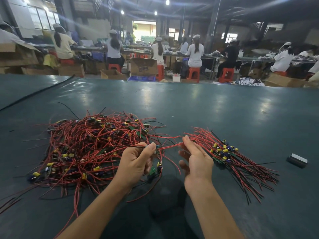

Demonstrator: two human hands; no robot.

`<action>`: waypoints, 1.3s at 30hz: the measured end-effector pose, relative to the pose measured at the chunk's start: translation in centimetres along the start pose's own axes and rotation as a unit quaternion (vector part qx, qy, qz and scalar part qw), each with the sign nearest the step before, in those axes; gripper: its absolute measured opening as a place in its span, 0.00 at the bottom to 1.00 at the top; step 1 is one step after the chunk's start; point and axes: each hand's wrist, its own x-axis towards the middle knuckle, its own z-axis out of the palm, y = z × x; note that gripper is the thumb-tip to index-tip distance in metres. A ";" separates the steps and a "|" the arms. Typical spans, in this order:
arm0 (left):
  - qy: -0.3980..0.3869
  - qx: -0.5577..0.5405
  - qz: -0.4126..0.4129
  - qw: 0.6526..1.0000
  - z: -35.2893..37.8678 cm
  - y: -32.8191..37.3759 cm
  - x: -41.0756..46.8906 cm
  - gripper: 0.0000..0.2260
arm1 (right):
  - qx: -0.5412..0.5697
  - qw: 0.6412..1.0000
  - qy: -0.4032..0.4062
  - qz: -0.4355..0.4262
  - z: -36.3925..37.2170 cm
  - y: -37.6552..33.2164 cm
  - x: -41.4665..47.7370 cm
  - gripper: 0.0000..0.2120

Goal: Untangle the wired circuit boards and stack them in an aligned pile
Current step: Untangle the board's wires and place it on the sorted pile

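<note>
The left hand (136,161) is clenched around a small circuit board (154,150), thumb and forefinger pinching it just above the near edge of the tangled heap (89,149), which spreads out to that hand's outer side and beyond its knuckles. A red lead (169,146) runs from the pinched board across the gap to the right hand (196,159). That hand is released, its fingers spread and nearly straight, and the lead meets its uppermost fingertip without visibly being nipped. Just past the right hand's fingertips and to its outer side lies the aligned pile (224,152), with the boards bunched together and their wires fanned away along the green table (207,109). A small dark block (297,160) sits well beyond the pile. The step in hand looks like freeing this one board from the heap. To do it well, the left hand should hold the board itself and not its capacitors, while the right hand draws the lead through loosely closed fingers towards its free end, so that any loops slide off instead of tightening. A second green board (152,170) hangs just under the left hand and seems to be caught in the same wires, so a hard pull would probably drag it along too. It is better to lift, give a light shake, and work out any crossing by hand. Once the board is free, it should go on the pile facing the same way as the others, with its wires lying along theirs.
</note>
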 end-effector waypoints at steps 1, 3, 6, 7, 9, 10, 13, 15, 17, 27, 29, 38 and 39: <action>-0.004 -0.001 -0.002 1.000 0.0 0.0 0.0 0.19 | 0.003 1.000 -0.001 -0.002 0.0 0.0 0.0 0.09; -0.009 -0.003 -0.008 1.000 -0.1 -0.1 -0.1 0.19 | 0.016 1.000 -0.003 -0.006 0.1 -0.1 -0.2 0.09; -0.008 -0.011 -0.011 1.000 -0.2 -0.1 -0.1 0.19 | 0.049 0.999 0.003 -0.010 0.2 -0.3 -0.5 0.05; -0.008 -0.013 -0.011 1.000 -0.2 -0.1 0.0 0.19 | 0.057 0.998 0.011 -0.013 0.1 -0.3 -0.5 0.05; -0.011 -0.011 -0.009 1.000 -0.2 -0.2 0.0 0.19 | 0.068 0.997 0.030 -0.019 -0.1 -0.4 -0.5 0.05; -0.013 -0.008 -0.007 1.000 -0.2 -0.2 0.0 0.19 | 0.072 0.997 0.036 -0.022 -0.2 -0.5 -0.5 0.05; -0.009 -0.012 -0.008 1.000 -0.4 -0.1 0.0 0.19 | 0.076 0.996 0.039 -0.033 -0.3 -0.6 -0.4 0.07; -0.006 -0.014 -0.008 1.000 -0.5 -0.1 0.0 0.19 | 0.074 0.996 0.039 -0.037 -0.4 -0.7 -0.2 0.09; -0.012 -0.007 -0.001 1.000 -0.5 -0.1 0.0 0.19 | 0.072 0.996 0.041 -0.031 -0.5 -0.7 0.0 0.10; -0.004 0.006 0.033 0.999 0.1 -0.3 -0.1 0.17 | -0.033 0.993 -0.114 0.023 1.4 2.1 -2.2 0.21; -0.002 0.013 0.045 0.999 0.1 -0.3 0.0 0.17 | -0.017 0.989 -0.149 0.021 2.1 2.9 -3.1 0.14; -0.015 0.034 0.040 0.999 0.2 0.1 -0.2 0.19 | 0.020 0.998 -0.038 0.045 1.4 0.9 -1.4 0.07; -0.013 0.033 0.041 0.999 0.1 0.2 -0.2 0.18 | 0.036 0.998 -0.020 0.047 1.0 0.3 -0.9 0.06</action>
